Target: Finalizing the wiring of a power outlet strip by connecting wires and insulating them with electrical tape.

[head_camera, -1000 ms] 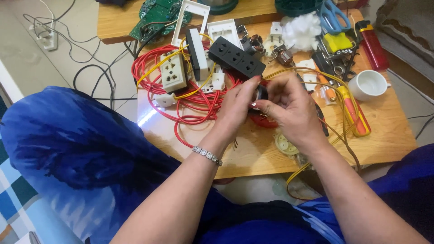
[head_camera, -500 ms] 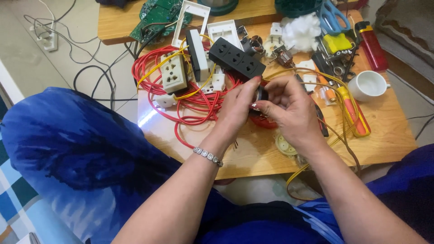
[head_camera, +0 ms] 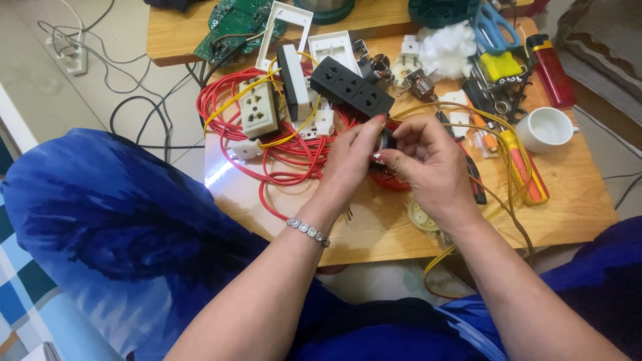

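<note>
Over the middle of a small wooden table (head_camera: 568,207), my left hand (head_camera: 351,164) and my right hand (head_camera: 431,164) pinch together on a small dark part (head_camera: 386,138) with a red piece under it. Most of that part is hidden by my fingers. A silver bracelet (head_camera: 307,231) sits on my left wrist. Just behind my hands lies a black socket strip (head_camera: 351,87). Left of them is a tangle of red wire (head_camera: 287,157), with a beige socket block (head_camera: 259,113) resting on it.
A yellow wire (head_camera: 515,157) loops around my right hand and off the front edge. To the right lie an orange-handled screwdriver (head_camera: 525,167), a white cup (head_camera: 545,128), a red lighter (head_camera: 552,70), blue scissors (head_camera: 491,23), white cotton (head_camera: 445,47). A green circuit board (head_camera: 234,23) lies behind.
None of the objects has moved. My fingers have shifted slightly on the small part.
</note>
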